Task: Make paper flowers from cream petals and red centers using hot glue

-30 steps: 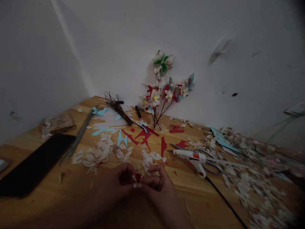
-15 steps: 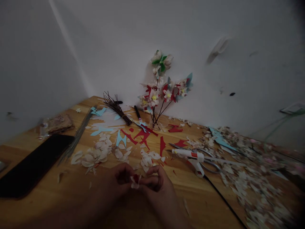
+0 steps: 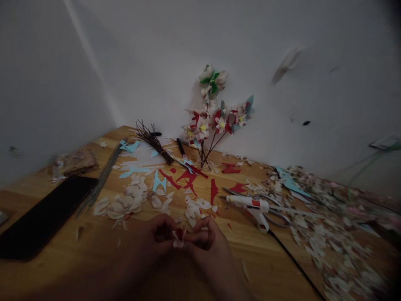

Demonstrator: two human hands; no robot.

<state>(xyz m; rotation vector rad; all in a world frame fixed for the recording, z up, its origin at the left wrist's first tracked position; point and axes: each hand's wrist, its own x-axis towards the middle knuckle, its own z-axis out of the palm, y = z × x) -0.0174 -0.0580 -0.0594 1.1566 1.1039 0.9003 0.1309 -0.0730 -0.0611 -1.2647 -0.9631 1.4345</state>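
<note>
Between my two hands, low in the middle of the head view, is a small flower with pale petals and a red centre. My left hand pinches it from the left, thumb and fingertips together. From the right, my right hand grips it the same way, fingers curled. Loose pale petals lie just beyond my fingertips, and a larger heap of petals lies past my left hand. The underside of the flower is hidden by my fingers.
A white glue gun rests by scissors on the right, its black cord running frontward. Red paper scraps, a twig bundle and a vase of flowers stand behind. A black phone lies left; scattered petals cover the right.
Both hands keep nearly the same place and hold. The flower between the fingertips has shifted or tilted very slightly; nothing else has visibly moved.
</note>
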